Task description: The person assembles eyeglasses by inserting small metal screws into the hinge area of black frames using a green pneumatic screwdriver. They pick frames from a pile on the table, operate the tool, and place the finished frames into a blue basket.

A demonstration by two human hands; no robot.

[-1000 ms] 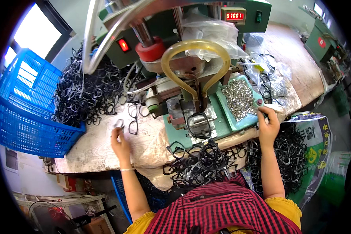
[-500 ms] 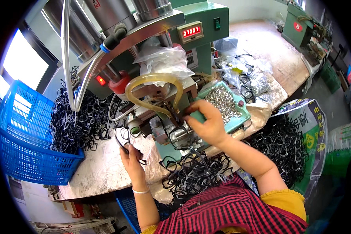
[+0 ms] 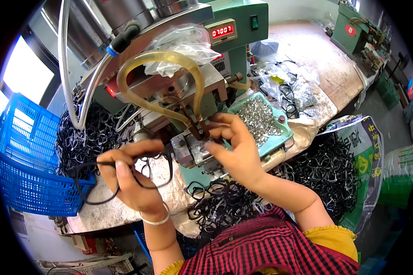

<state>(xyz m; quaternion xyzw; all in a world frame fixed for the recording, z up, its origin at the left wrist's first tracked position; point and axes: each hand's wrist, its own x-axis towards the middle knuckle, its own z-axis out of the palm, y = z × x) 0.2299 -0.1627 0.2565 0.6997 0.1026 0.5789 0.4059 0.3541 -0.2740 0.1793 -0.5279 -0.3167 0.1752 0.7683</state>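
Observation:
In my left hand [image 3: 133,176] is a black eyeglass frame [image 3: 98,201], held up left of the machine with its two rims spread to either side of my fingers. Another thin dark rim [image 3: 145,168] shows behind it; whether that one is also in my hand I cannot tell. My right hand [image 3: 238,151] is at the metal fixture [image 3: 192,149] of the green press [image 3: 243,27], fingers bent and apart, with no frame visible in it. Its fingertips are close to the copper-coloured electrodes [image 3: 195,128], where a yellowish hose [image 3: 158,55] ends.
A teal tray [image 3: 282,137] of small metal parts stands right of the fixture. Black frames [image 3: 225,201] pile up before me, with more heaped left [image 3: 89,133] and in a sack [image 3: 330,169] at right. A blue basket [image 3: 32,183] stands at the left edge.
My left hand has risen toward the camera with the eyeglass frame. The frame at the fixture under my right hand no longer shows there, and the right fingers have spread.

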